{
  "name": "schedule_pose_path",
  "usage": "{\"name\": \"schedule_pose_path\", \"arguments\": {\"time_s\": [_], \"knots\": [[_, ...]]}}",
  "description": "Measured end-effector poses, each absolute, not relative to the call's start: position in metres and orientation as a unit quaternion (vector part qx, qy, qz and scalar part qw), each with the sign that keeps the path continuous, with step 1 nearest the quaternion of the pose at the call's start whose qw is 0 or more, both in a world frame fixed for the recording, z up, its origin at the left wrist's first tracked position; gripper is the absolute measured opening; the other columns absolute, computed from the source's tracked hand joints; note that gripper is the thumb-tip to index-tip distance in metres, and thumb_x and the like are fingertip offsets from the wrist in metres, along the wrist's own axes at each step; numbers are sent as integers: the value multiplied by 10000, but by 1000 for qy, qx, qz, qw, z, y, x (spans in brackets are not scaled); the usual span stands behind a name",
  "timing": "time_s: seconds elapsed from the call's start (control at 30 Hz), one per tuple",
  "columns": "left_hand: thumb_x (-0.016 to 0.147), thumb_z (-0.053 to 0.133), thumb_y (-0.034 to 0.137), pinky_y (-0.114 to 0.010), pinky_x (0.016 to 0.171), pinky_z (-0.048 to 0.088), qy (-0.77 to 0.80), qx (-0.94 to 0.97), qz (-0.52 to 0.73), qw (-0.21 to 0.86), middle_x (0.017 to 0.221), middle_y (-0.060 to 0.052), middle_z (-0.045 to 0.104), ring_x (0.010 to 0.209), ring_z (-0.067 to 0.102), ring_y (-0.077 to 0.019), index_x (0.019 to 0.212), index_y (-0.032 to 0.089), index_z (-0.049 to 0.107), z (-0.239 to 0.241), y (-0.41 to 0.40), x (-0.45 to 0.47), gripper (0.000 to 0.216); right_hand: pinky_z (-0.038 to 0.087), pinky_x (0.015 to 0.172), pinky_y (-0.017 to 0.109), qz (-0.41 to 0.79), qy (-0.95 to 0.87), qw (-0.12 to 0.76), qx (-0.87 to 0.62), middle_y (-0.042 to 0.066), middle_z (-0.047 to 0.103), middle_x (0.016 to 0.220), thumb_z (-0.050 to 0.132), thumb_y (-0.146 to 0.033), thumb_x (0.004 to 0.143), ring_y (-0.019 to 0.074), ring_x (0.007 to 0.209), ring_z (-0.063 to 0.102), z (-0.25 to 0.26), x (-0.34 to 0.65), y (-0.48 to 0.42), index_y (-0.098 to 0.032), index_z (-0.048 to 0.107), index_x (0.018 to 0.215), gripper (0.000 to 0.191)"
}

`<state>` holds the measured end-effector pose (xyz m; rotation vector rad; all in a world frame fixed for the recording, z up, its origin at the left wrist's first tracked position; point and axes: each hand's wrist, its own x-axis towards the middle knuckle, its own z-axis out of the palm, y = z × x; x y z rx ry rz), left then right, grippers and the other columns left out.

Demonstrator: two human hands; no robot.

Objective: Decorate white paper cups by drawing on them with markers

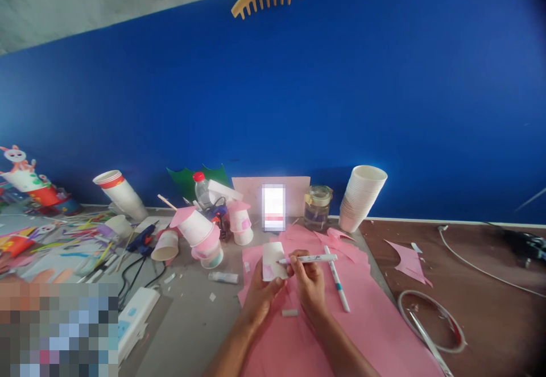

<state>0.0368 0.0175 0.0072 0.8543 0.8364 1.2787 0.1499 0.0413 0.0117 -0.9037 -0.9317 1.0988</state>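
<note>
My left hand (261, 297) is closed around a small white paper cup (273, 255) with a pale pink patch on its side. In my right hand (310, 283) is a white marker (318, 258), held nearly level. Its tip points left and meets the side of the cup, or comes very close to it; I cannot tell which. Beneath both hands lie pink paper sheets (354, 331). A second marker (336, 280) with a teal band rests on them to the right, and a small white marker cap (290, 313) lies near my wrists.
Pink-topped cup figures (196, 232) stand left of my hands. Behind are a lit phone (273, 206), a glass jar (318, 205) and a tall cup stack (362, 198). A power strip (136, 323) lies left, near a blurred person. A tape ring (430, 320) lies right.
</note>
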Motion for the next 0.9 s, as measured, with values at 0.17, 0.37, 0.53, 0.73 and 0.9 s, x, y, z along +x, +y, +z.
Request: {"name": "schedule_pose_path", "arguments": {"time_s": [0.17, 0.37, 0.53, 0.73, 0.9], "knots": [[749, 745, 336, -331, 841, 459, 371, 386, 551, 641, 971, -67, 672, 914, 601, -217, 1210, 199, 594, 9, 16, 37, 504, 419, 483, 238, 489, -401, 664, -399, -22, 515, 529, 653, -474, 781, 124, 495, 484, 12, 149, 42, -178, 595, 701, 311], [720, 773, 324, -330, 838, 467, 375, 366, 563, 639, 994, -74, 686, 915, 615, -216, 1239, 215, 580, 6, 16, 37, 565, 414, 478, 239, 497, -399, 666, -387, -18, 523, 543, 649, -467, 796, 121, 501, 481, 7, 149, 43, -172, 605, 725, 307], [704, 789, 300, -342, 875, 467, 363, 343, 577, 646, 996, -55, 694, 900, 630, -199, 1263, 246, 562, -2, 18, 38, 606, 416, 492, 238, 498, -398, 669, -381, -21, 531, 552, 674, -455, 776, 121, 514, 487, 11, 149, 42, -171, 615, 738, 292], [726, 774, 287, -358, 936, 447, 352, 341, 569, 660, 1013, -57, 700, 927, 641, -197, 1269, 253, 555, 6, 17, 38, 586, 420, 492, 244, 498, -395, 667, -389, -19, 538, 549, 682, -487, 755, 129, 514, 501, 12, 148, 42, -169, 626, 751, 322], [689, 802, 296, -369, 912, 462, 369, 332, 573, 653, 1026, -74, 704, 950, 641, -228, 1256, 241, 564, 9, 16, 39, 617, 425, 495, 247, 499, -392, 666, -393, -13, 546, 566, 678, -490, 759, 128, 510, 501, 11, 148, 43, -167, 630, 769, 327]]}}
